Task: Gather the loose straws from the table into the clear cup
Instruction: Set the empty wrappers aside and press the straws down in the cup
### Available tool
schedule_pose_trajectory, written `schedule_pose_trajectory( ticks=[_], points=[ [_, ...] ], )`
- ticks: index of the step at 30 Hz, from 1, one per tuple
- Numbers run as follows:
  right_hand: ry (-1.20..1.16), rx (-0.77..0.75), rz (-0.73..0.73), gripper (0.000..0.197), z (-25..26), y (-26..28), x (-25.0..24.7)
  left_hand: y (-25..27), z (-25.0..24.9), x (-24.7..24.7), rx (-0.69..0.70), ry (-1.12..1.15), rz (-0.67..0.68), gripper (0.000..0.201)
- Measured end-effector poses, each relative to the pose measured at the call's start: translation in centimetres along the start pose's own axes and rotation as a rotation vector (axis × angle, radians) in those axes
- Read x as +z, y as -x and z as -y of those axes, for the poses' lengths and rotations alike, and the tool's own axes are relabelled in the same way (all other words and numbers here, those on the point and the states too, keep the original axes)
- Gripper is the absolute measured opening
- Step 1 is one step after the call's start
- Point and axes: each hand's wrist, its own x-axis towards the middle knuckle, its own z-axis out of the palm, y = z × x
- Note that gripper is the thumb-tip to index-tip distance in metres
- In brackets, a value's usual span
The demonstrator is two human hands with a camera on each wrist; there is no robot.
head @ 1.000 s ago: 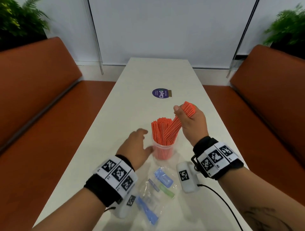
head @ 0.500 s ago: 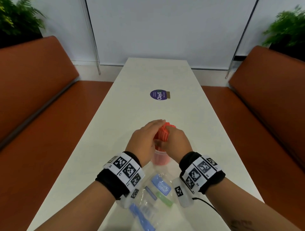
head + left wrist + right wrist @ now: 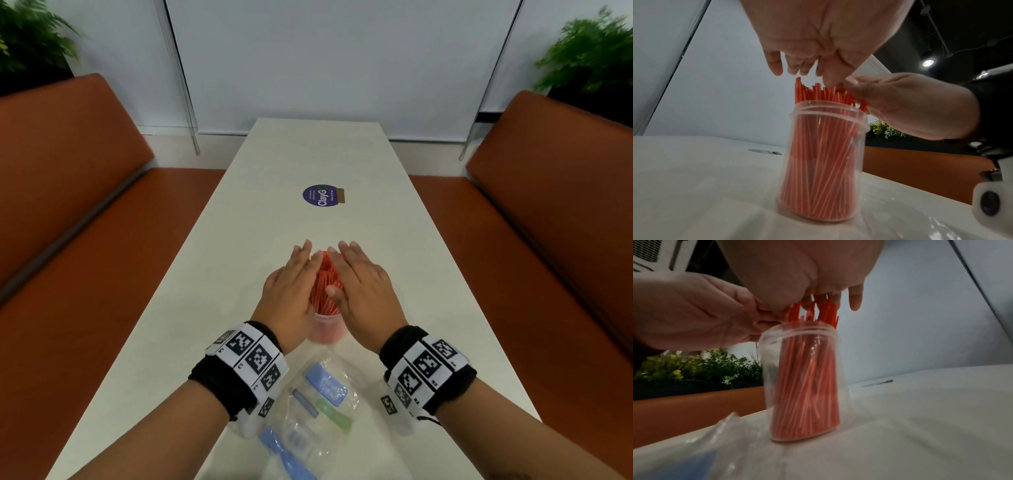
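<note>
A clear cup (image 3: 327, 331) stands on the white table (image 3: 308, 150), packed with orange-red straws (image 3: 323, 287) that stick out above its rim. My left hand (image 3: 295, 277) lies flat against the left side of the straw tops, fingers straight. On the right side my right hand (image 3: 358, 277) mirrors it. In the left wrist view the cup (image 3: 824, 162) is upright and the left fingertips (image 3: 774, 65) hang just over the straw tips (image 3: 818, 92). The right wrist view shows the right fingers (image 3: 855, 300) over the straws (image 3: 807, 386). I see no loose straws on the table.
A clear plastic bag (image 3: 318, 407) with blue and green items lies near the table's front edge, just behind the cup. A purple round sticker (image 3: 320, 196) sits farther up the table. Orange benches (image 3: 68, 205) run along both sides.
My right hand lowered its bundle of straws into the cup and let go. Both hands closed in round the straw tops, then flattened against them.
</note>
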Motion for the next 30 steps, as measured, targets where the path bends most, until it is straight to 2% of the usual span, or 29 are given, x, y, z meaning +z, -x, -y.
schedule_pose_trajectory(
  ticks=[4,9,10,12,13,15,17,18,19,20,22,24,25,27,29,30],
  points=[
    [-0.005,0.006,0.072,0.067,-0.4,-1.0,0.2,-0.4,0.0,0.1,0.018,-0.031,0.091,0.069],
    [0.019,0.032,0.068,0.054,-0.1,-1.3,0.4,-0.6,0.0,0.2,0.018,-0.007,0.131,0.073],
    [-0.016,0.039,0.07,0.059,-0.1,-1.2,0.2,-0.5,0.0,0.1,0.001,0.017,0.12,0.074],
    [-0.108,0.101,-0.007,0.079,0.0,-0.6,-0.7,0.0,0.2,0.0,-0.037,0.05,0.064,0.075],
    [-0.161,0.152,-0.093,0.083,0.0,-0.2,-1.3,0.3,0.3,-0.2,-0.057,0.056,0.02,0.074],
    [-0.242,0.23,-0.295,0.075,-0.1,1.0,-2.4,1.0,0.7,-0.6,-0.1,0.074,-0.055,0.065],
    [-0.327,0.297,-0.379,0.052,-0.5,2.2,-3.1,1.7,1.1,-1.1,-0.172,0.102,-0.023,0.05],
    [-0.381,0.354,-0.326,0.043,-0.9,2.7,-3.3,2.2,1.3,-1.2,-0.224,0.091,0.05,0.043],
    [-0.418,0.423,-0.198,0.038,-1.3,3.3,-3.5,2.7,1.5,-1.2,-0.274,0.054,0.153,0.039],
    [-0.419,0.492,-0.008,0.037,-1.7,3.8,-3.4,3.2,1.7,-1.1,-0.314,0.005,0.268,0.037],
    [-0.386,0.6,0.403,0.047,-2.2,4.9,-2.9,4.2,2.0,-0.6,-0.354,-0.082,0.468,0.036],
    [-0.424,0.662,0.639,0.052,-2.0,5.9,-2.2,5.0,2.2,0.2,-0.351,-0.133,0.606,0.032],
    [-0.442,0.67,0.687,0.048,-1.8,6.2,-1.8,5.3,2.1,0.6,-0.341,-0.146,0.657,0.03],
    [-0.448,0.642,0.733,0.028,-1.3,6.6,-1.0,6.0,2.0,1.4,-0.33,-0.135,0.727,0.022],
    [-0.472,0.602,0.746,0.009,-0.4,6.7,-0.7,6.6,2.2,1.9,-0.345,-0.082,0.745,0.016],
    [-0.499,0.588,0.73,0.012,0.0,6.6,-0.5,7.0,2.4,1.9,-0.363,-0.049,0.73,0.015]
  ],
)
